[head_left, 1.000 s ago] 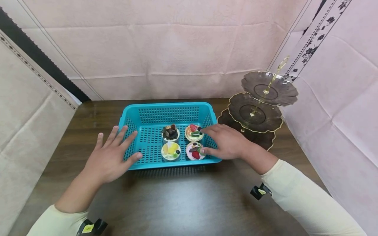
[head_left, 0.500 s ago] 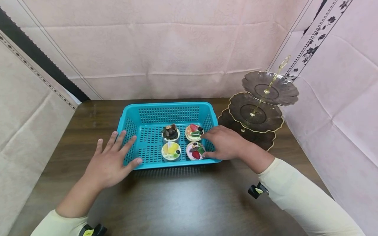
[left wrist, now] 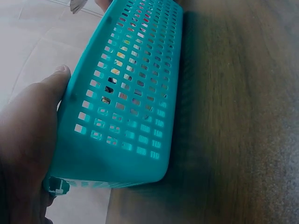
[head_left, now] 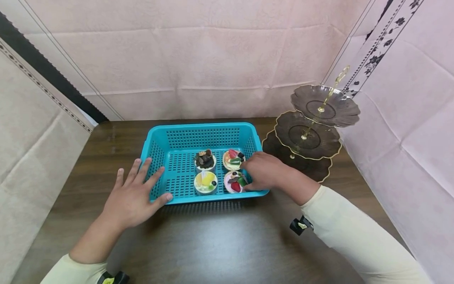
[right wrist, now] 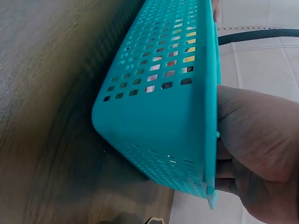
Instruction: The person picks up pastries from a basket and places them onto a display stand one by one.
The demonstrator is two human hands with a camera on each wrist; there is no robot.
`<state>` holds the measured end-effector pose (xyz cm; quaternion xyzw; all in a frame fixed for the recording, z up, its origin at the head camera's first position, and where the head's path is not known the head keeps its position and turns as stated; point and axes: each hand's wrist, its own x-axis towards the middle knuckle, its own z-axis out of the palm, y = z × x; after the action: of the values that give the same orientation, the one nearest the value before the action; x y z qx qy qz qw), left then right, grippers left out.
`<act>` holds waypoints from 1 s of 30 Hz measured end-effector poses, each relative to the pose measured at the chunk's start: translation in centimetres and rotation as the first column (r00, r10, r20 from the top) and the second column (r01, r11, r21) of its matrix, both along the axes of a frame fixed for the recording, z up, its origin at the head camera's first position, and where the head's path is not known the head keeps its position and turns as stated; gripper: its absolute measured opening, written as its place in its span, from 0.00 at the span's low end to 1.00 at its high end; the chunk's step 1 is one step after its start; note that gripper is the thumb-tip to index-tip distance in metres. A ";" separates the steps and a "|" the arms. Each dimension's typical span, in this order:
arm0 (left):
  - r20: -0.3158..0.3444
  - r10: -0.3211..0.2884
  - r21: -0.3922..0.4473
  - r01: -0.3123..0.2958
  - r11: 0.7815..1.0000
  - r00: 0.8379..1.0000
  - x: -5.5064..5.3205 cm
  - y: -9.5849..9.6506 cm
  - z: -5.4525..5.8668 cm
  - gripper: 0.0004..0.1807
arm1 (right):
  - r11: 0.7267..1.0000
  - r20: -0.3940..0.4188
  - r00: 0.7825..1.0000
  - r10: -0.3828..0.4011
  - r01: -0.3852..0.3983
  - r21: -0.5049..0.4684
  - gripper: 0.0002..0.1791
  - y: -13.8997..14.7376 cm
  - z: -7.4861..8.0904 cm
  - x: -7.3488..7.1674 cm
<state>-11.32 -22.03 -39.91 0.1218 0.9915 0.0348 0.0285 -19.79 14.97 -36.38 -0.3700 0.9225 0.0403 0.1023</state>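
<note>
In the head view a blue basket (head_left: 181, 161) holds several cupcakes. At its right front is a pink-topped cupcake (head_left: 235, 182) with a red berry. My right hand (head_left: 267, 170) reaches over the right rim and grips this cupcake, thumb in front and fingers behind; the fingertips are partly hidden. Behind it sits a fruit-topped cupcake (head_left: 233, 159); to the left are a chocolate-topped cupcake (head_left: 205, 159) and a yellow-topped cupcake (head_left: 205, 182). My left hand (head_left: 132, 195), fingers spread, rests at the basket's left side. The left wrist view shows that hand (left wrist: 30, 121) at the rim.
A three-tier dark cake stand (head_left: 306, 136) with gold edges stands right of the basket, close behind my right hand. Everything is on a brown wooden table (head_left: 205, 240). Pale cloth (head_left: 213, 63) hangs behind and on both sides.
My right hand has moved left and deeper into the basket, its fingers and thumb closing in around the pink-topped cupcake. The left hand has barely moved.
</note>
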 end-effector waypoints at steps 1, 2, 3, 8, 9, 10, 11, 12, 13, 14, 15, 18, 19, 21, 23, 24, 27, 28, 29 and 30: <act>0.001 0.002 0.000 -0.002 1.000 1.000 0.0 0.0 0.0 0.53 | 1.000 0.003 1.000 0.001 -0.001 0.004 0.32 -0.1 -0.1 -0.1; 0.000 0.002 0.001 -0.002 1.000 1.000 0.0 0.0 -0.1 0.53 | 1.000 0.006 1.000 0.000 0.000 0.009 0.31 -0.2 -0.2 -0.1; 0.000 0.003 0.002 -0.003 1.000 1.000 0.1 0.0 -0.1 0.53 | 1.000 0.010 1.000 -0.002 0.001 0.013 0.30 -0.3 -0.2 -0.2; -0.003 0.004 0.008 -0.004 1.000 1.000 0.1 0.0 -0.2 0.53 | 0.999 0.027 0.999 -0.022 0.021 0.041 0.31 -0.7 -0.7 -0.3; -0.004 0.005 0.010 -0.005 1.000 1.000 0.0 0.0 -0.2 0.53 | 0.998 0.027 0.999 -0.030 0.029 0.051 0.31 -0.7 -0.8 -0.4; -0.006 0.005 0.012 -0.005 1.000 1.000 0.0 0.1 -0.2 0.53 | 0.998 0.029 0.999 -0.039 0.037 0.058 0.32 -0.8 -0.8 -0.4; -0.008 0.007 0.014 -0.007 1.000 1.000 0.0 0.1 -0.2 0.53 | 0.997 0.030 0.998 -0.046 0.044 0.064 0.32 -0.9 -0.9 -0.4; -0.011 0.008 0.016 -0.008 1.000 1.000 0.0 0.1 -0.2 0.53 | 0.996 0.031 0.998 -0.053 0.051 0.069 0.33 -1.0 -0.9 -0.4; -0.013 0.009 0.016 -0.009 1.000 1.000 0.0 0.1 -0.2 0.52 | 0.996 0.033 0.998 -0.059 0.056 0.073 0.33 -1.1 -1.0 -0.5; -0.014 0.010 0.017 -0.010 1.000 1.000 0.0 0.1 -0.3 0.52 | 0.995 0.034 0.997 -0.063 0.060 0.076 0.33 -1.1 -1.0 -0.5; -0.016 0.011 0.019 -0.011 1.000 1.000 0.0 0.1 -0.3 0.52 | 0.995 0.035 0.997 -0.065 0.062 0.081 0.32 -1.2 -1.1 -0.5; -0.013 0.010 0.019 -0.010 1.000 1.000 0.0 0.2 -0.3 0.52 | 0.994 0.036 0.997 -0.070 0.067 0.092 0.30 -1.3 -1.2 -0.4; -0.011 0.009 0.019 -0.009 1.000 1.000 0.0 0.2 -0.3 0.52 | 0.993 0.035 0.997 -0.072 0.068 0.096 0.29 -1.3 -1.2 -0.4; -0.012 0.007 0.020 -0.007 1.000 1.000 0.1 0.2 -0.2 0.52 | 0.992 0.032 0.997 -0.072 0.069 0.102 0.28 -1.3 -1.3 -0.4; -0.012 0.008 0.017 -0.008 1.000 1.000 0.1 0.3 -0.2 0.53 | 0.993 0.028 0.997 -0.067 0.064 0.100 0.28 -1.4 -1.4 -0.4; -0.012 0.010 0.016 -0.009 1.000 1.000 0.1 0.3 -0.2 0.53 | 0.993 0.027 0.998 -0.063 0.060 0.098 0.28 -1.4 -1.4 -0.4; -0.012 0.014 0.014 -0.014 1.000 1.000 0.1 0.3 -0.2 0.53 | 0.994 0.027 0.998 -0.054 0.052 0.093 0.29 -1.5 -1.5 -0.5; -0.012 0.015 0.014 -0.015 1.000 1.000 0.1 0.3 -0.2 0.53 | 0.994 0.026 0.998 -0.053 0.050 0.093 0.28 -1.5 -1.5 -0.5; -0.012 0.016 0.016 -0.016 1.000 1.000 0.1 0.3 -0.2 0.53 | 0.994 0.028 0.998 -0.054 0.052 0.092 0.28 -1.5 -1.5 -0.5; -0.012 0.016 0.017 -0.016 1.000 1.000 0.1 0.3 -0.2 0.53 | 0.994 0.031 0.998 -0.057 0.054 0.090 0.28 -1.6 -1.5 -0.5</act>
<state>-11.25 -21.77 -40.13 0.1142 0.9923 0.0426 0.0210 -20.34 13.40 -37.88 -0.3398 0.9279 0.0726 0.1351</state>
